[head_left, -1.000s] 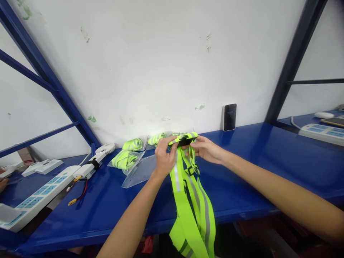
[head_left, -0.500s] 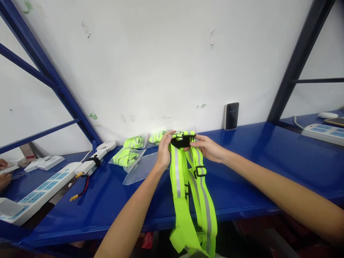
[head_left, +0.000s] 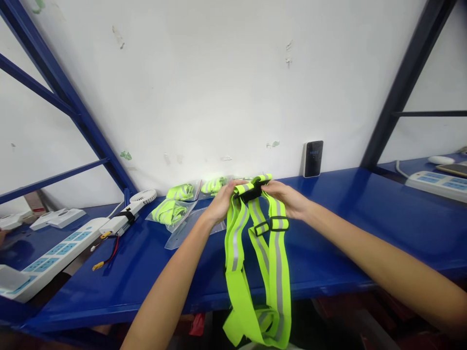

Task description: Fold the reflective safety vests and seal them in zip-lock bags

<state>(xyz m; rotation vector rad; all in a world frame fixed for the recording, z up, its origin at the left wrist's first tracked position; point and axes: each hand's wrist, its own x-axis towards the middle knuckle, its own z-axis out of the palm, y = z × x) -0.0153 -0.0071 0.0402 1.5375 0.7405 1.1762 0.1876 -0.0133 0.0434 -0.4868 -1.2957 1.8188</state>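
Note:
A neon yellow-green strap harness [head_left: 279,262] with grey reflective stripes hangs in loops over the blue table's front edge. My left hand [head_left: 222,201] grips its upper left end, beside a black buckle piece [head_left: 252,193]. On the right of that piece my right hand [head_left: 288,198] holds the top of the other straps, its fingers partly hidden behind them. Two black slide adjusters show on the right-hand straps, such as the one [head_left: 279,223] below my right hand. The loops' lower ends hang below the table edge.
Several clear bags with folded green straps [head_left: 170,212] lie left of my left hand, beside a flat clear bag [head_left: 178,236]. Further left are a small fan [head_left: 144,196], connector wires and a power strip [head_left: 60,255]. A black-faced device [head_left: 313,159] leans on the wall.
The straps at the top have spread apart, and the black buckle piece is turned. My right hand has shifted slightly right, and the right-hand adjusters have come closer together.

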